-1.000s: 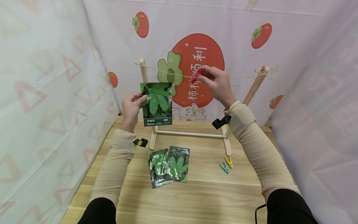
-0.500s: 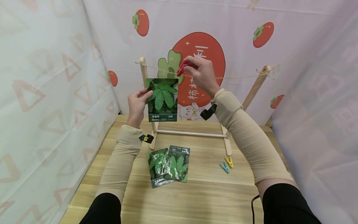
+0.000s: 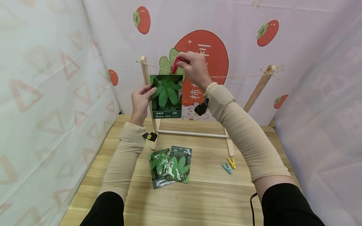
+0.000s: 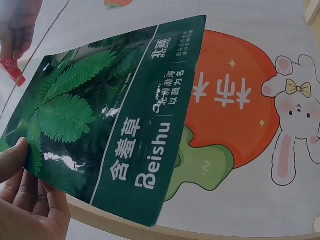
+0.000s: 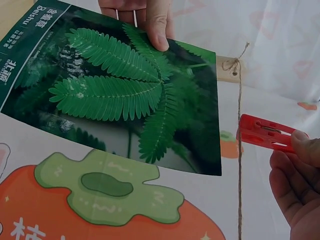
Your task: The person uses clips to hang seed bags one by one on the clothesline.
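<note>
My left hand (image 3: 142, 102) pinches a green seed packet (image 3: 167, 97) by its left edge, thumb on the printed leaf picture. The packet hangs upright, its top edge close below the twine (image 3: 226, 76) in the head view. Between thumb and fingers, my right hand (image 3: 195, 67) holds a red clothespin (image 3: 175, 65) just above the packet's top edge. In the right wrist view the clothespin's tip (image 5: 246, 129) overlaps the twine, and a gap shows between the twine and the packet (image 5: 125, 85).
The twine runs between two posts of a wooden stand (image 3: 260, 88) with a white crossbar (image 3: 192, 134). Two more seed packets (image 3: 179, 164) overlap on the wooden table (image 3: 203, 201). A blue clothespin (image 3: 227, 168) and a yellow clothespin (image 3: 232, 163) lie at the right.
My right hand has carried the red clothespin left along the twine toward the packet. My left hand has raised the packet and shifted it a little to the right.
</note>
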Demonstrator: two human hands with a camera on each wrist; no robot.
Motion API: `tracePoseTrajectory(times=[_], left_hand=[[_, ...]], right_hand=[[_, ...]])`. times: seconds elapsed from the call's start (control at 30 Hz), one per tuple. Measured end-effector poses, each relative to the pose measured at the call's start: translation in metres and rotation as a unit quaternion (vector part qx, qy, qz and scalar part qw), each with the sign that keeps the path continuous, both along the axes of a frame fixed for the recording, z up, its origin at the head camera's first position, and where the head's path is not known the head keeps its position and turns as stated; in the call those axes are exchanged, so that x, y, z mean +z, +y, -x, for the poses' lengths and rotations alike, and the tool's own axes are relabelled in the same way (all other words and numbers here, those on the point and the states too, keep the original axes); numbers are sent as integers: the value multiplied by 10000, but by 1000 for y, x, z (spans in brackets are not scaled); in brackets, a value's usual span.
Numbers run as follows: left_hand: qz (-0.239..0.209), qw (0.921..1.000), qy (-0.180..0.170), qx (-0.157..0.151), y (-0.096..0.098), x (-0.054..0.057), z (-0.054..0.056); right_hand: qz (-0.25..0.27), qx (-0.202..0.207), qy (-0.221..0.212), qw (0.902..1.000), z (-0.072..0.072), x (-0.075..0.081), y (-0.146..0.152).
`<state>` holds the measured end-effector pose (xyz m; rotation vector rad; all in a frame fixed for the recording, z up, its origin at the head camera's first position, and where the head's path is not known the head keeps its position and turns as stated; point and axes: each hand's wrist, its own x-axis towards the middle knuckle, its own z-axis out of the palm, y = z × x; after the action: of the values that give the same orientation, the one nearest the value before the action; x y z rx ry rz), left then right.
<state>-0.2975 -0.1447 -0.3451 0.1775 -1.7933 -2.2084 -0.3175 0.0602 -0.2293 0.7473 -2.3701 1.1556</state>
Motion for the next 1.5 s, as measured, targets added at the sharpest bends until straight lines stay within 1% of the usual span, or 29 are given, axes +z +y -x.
tracePoseTrajectory(times=[0.13,0.27,0.4,0.57,0.8,0.97,1.1,1.37,1.5], left_hand=[[-68,10000,30,-66,1,1,1],[44,10000,30,-70,1,1,1],[23,10000,19,-25,0,2,2],[-112,9999,55,-65,1,3,2],[-105,9998,54,-133,3,3,3],[31,9998,49,-211,4,3,3],[224,9994,50,-264,4,1,1],[628,9980,-56,-102,1,-3,-1],[729,9973,-47,-73,-1,-5,-2]], right_hand=[[-236,1,-141,9996,1,-1,-6],[-382,65,-165,9991,2,-2,-13],[-513,147,-156,9985,3,-2,-18],[-611,196,-366,9973,2,-2,-22],[-854,199,-711,9936,4,-6,-20],[-827,240,-1121,9900,5,-7,-19],[-752,240,-1286,9886,6,-7,-20],[-708,265,-1269,9890,6,-16,-21],[-604,269,-1217,9904,5,-23,-21]])
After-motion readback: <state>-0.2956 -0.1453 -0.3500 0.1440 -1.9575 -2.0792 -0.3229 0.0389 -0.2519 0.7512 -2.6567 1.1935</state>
